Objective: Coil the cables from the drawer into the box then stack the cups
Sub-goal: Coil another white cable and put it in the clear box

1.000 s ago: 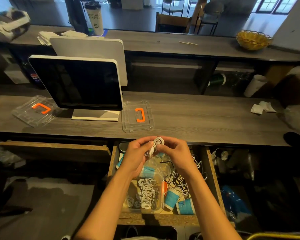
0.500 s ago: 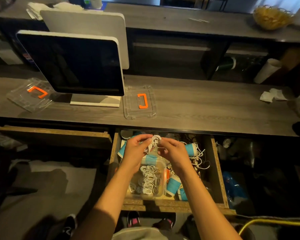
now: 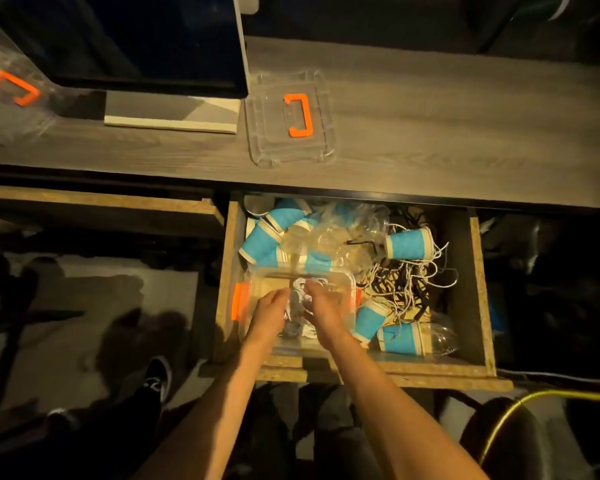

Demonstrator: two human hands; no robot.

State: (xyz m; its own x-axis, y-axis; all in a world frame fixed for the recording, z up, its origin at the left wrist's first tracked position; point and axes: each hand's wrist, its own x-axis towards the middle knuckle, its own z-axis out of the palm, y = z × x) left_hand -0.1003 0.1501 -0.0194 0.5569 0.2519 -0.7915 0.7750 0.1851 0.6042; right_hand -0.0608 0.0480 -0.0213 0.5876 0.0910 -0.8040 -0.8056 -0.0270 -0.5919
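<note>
1. I see both hands down inside the clear box [image 3: 340, 276], which sits at the front left of the open drawer [image 3: 478, 289]; an orange latch [image 3: 239, 303] shows on the box's left side.
2. My left hand [image 3: 269, 315] reaches in from the left, fingers pointing toward the middle of the box; my right hand [image 3: 321, 311] comes in just beside it, fingers bent over the white cable [image 3: 300, 292].
3. The two hands are close together with the cable between their fingertips; the picture is blurred here, so I cannot tell whether either hand is gripping the cable or only touching it.
4. More white coils [image 3: 307, 330] lie on the box floor under the wrists.
5. A tangle of loose cables [image 3: 406, 285], white and dark, lies in the drawer to the right of the box.
6. Blue cups [image 3: 407, 244] lie on their sides around the drawer: a cluster at the back left, one at the back right touching the tangle, two at the front right just beside the box.
7. Clear plastic cups [image 3: 333, 237] lie among the blue ones behind the box; another clear one [image 3: 440, 336] is nested on the front right blue cup.
8. On the surface [image 3: 465, 133] above the drawer, a clear lid [image 3: 291, 157] with an orange handle lies flat; a second lid [image 3: 11, 98] sits at the far left edge.
9. A monitor [image 3: 136, 39] stands on the surface between the two lids.
</note>
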